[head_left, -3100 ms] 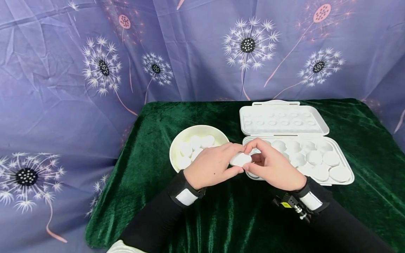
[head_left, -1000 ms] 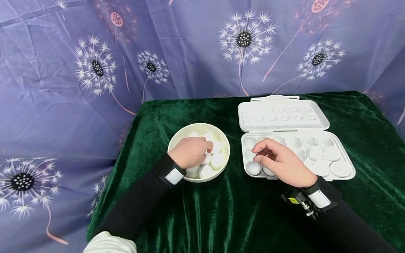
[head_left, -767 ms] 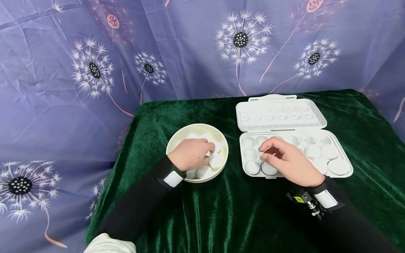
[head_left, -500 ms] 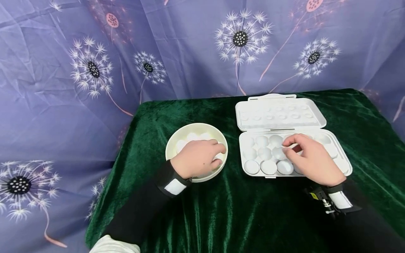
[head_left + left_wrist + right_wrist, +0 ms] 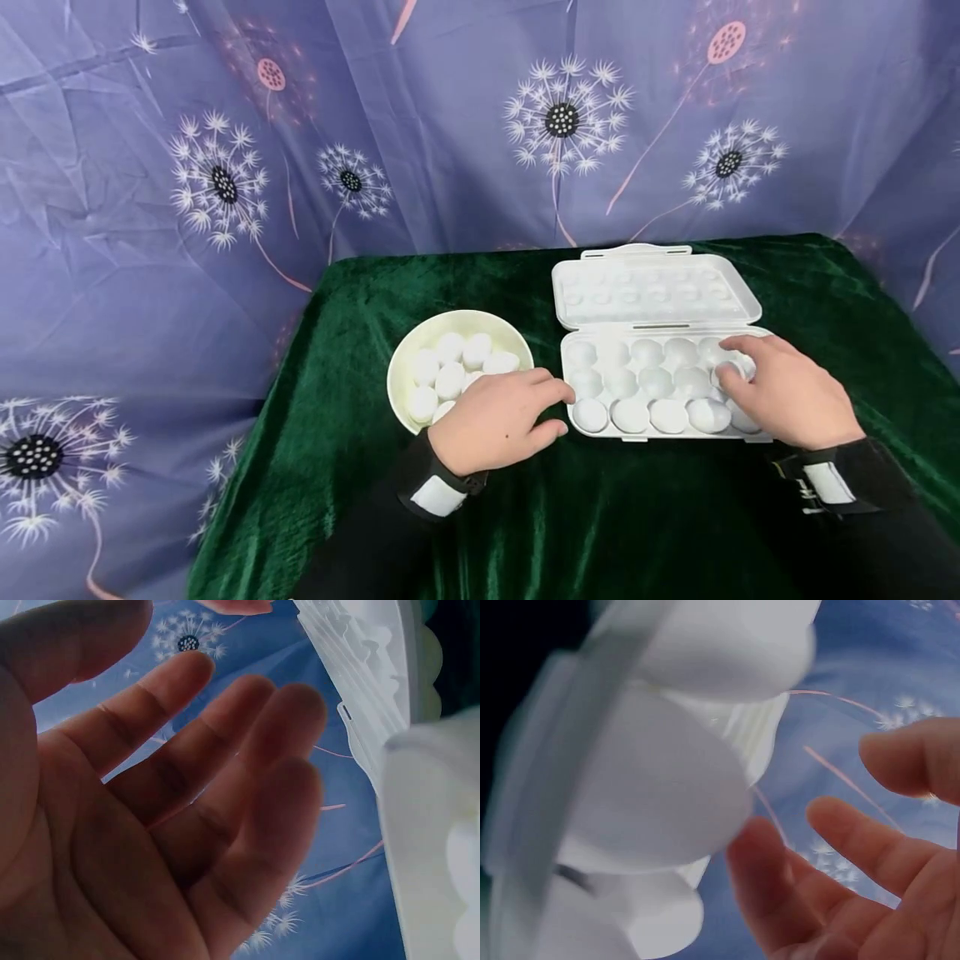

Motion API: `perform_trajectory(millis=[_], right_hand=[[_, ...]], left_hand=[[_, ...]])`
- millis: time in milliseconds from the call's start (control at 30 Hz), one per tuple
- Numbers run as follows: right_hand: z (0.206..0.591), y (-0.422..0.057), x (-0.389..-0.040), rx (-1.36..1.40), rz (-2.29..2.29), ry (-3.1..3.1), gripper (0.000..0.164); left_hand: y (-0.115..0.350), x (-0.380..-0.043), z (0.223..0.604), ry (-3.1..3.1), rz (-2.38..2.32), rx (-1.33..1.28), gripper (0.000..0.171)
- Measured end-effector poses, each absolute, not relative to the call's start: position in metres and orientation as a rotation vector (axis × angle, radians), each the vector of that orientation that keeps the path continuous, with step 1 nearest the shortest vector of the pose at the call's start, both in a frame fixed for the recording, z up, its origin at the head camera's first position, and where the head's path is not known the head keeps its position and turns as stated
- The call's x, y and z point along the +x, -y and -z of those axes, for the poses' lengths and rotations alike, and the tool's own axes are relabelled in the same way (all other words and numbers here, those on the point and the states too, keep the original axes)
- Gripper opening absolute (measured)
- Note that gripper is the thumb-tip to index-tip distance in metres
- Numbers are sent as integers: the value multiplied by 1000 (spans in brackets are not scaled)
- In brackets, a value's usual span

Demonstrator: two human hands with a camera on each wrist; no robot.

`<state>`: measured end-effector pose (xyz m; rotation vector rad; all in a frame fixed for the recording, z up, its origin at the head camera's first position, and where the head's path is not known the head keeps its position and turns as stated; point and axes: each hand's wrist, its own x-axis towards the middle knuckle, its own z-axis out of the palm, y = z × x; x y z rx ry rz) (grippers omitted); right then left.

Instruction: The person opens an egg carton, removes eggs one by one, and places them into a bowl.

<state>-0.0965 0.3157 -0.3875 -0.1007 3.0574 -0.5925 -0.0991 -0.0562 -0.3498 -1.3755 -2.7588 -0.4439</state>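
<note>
Egg carton (image 5: 663,332), white plastic: one, standing in the back right part of the tabletop (image 5: 352,333), its long side roughly parallel to the back edge. Lid (image 5: 656,287): hinged along the carton's back side, laid back towards the tabletop's back edge. Cups in three rows; white on white, and partly covered, so the number filled cannot be told. Eggs in carton (image 5: 652,780): white, rounded, rising above the rim in the right wrist view. Right hand (image 5: 802,396): over the carton's right end, fingers loosely bent and spread, nothing gripped; one fingertip lies at the side of an egg, touching or just beside it, which cannot be told. Left hand (image 5: 495,417): released, fingers relaxed and apart, palm bare in the left wrist view; it overlaps the bowl's front right rim, forefinger reaching to the carton's left edge, contact uncertain. Bowl (image 5: 465,321), round, cream: one, left of the carton and apart from it, well in from the tabletop's left edge. Eggs in bowl (image 5: 450,381): white, several, lying together, some hidden by the left hand. Sleeves (image 5: 382,542): black, a pair, with black wristbands, each bearing a white patch (image 5: 438,497). Cloth (image 5: 300,467): dark green, velvety, over the tabletop. Backdrop (image 5: 435,150): violet-blue fabric, creased, printed with white dandelion heads and pink stems.
</note>
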Motion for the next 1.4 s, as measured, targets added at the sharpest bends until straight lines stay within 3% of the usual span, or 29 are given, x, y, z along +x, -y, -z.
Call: perform_trajectory(millis=[500,900,1400], right_hand=[[405,-320,-99,-87,393,-2992,49],[417,-309,-94,-40,445,-3042,39],[385,-280,-97,-209,621,-3245,30]], left_hand=[[60,-87,367,2794,589,-1271,26],[77,-85,362,2793,677,-1244,25],[88,-90,365,2798,751,-1141,26]])
